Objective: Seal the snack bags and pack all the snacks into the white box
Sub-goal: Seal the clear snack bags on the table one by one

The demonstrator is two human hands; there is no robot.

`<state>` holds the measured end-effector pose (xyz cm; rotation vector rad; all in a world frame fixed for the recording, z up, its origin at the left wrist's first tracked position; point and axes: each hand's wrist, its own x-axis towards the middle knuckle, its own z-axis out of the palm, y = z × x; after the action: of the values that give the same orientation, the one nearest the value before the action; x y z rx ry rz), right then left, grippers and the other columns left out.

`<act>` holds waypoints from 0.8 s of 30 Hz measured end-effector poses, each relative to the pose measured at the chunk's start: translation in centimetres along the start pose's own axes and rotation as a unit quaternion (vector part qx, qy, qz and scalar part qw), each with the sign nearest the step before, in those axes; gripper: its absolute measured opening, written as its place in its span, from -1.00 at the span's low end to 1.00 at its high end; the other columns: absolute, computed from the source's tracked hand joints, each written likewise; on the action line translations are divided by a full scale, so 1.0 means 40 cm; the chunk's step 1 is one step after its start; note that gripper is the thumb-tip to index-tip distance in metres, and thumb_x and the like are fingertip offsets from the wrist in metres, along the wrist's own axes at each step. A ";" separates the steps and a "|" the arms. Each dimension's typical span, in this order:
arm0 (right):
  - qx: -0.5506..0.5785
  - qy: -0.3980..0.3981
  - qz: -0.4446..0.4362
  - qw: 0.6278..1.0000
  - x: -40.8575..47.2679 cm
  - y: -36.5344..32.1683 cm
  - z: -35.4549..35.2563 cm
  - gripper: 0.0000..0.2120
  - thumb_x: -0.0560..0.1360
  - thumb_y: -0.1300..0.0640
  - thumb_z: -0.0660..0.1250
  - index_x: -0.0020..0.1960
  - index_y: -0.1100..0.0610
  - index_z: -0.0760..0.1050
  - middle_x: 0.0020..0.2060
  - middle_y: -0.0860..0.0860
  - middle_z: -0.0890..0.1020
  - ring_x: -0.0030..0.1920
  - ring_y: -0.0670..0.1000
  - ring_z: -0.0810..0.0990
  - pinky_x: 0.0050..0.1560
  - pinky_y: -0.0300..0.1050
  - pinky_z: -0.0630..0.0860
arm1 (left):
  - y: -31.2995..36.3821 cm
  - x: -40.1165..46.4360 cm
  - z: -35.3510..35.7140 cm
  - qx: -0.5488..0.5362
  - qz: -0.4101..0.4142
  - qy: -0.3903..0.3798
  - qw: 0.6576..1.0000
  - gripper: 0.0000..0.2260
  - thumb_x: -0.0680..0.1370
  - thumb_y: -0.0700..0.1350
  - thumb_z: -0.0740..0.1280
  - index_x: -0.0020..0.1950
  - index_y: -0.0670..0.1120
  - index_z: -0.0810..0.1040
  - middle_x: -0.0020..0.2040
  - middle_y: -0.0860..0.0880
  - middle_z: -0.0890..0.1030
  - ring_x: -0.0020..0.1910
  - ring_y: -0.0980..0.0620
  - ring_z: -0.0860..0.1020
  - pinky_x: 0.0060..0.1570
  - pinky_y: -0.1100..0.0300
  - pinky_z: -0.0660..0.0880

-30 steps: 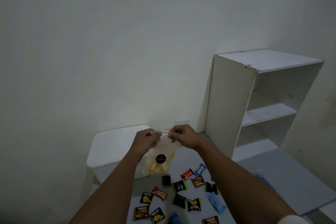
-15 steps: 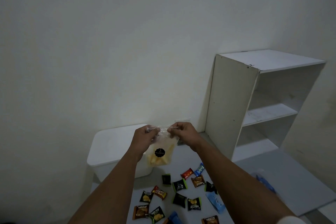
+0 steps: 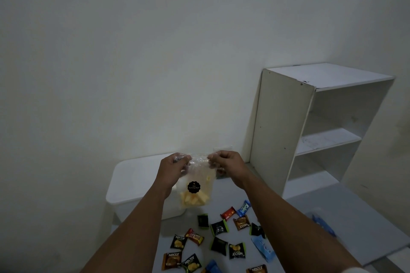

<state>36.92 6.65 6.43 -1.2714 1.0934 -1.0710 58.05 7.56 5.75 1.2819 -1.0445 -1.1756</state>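
Both hands (image 3: 195, 168) raised, fingers (image 3: 185, 158) pinched

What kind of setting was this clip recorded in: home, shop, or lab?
Most likely a plain room in a home: a bare pale wall, an empty white shelf unit, and small wrapped snacks scattered beside a lidded white box.

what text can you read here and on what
"Nextar": dark packet, brown packet, packet, brown packet at the bottom edge; upside down on two more.
"Kalpa": blue wrapper.
Black sticker on the clear bag: too small.
Red wrappers: blurred.
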 end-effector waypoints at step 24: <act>-0.040 -0.006 -0.020 0.999 -0.006 -0.014 0.018 -0.79 0.50 0.15 0.47 0.00 0.30 0.65 -0.21 0.07 0.72 -0.22 -0.05 0.69 -0.21 -0.21 0.60 | 0.002 -0.012 -0.007 -0.005 -0.005 -0.036 0.999 -0.90 0.54 -0.17 0.46 -0.02 -0.19 0.69 -0.21 -0.07 0.69 -0.21 0.02 0.60 0.05 0.03 0.61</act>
<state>37.58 6.99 7.00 -1.3667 1.1165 -1.0574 58.25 8.08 5.84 1.2463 -1.0839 -1.2401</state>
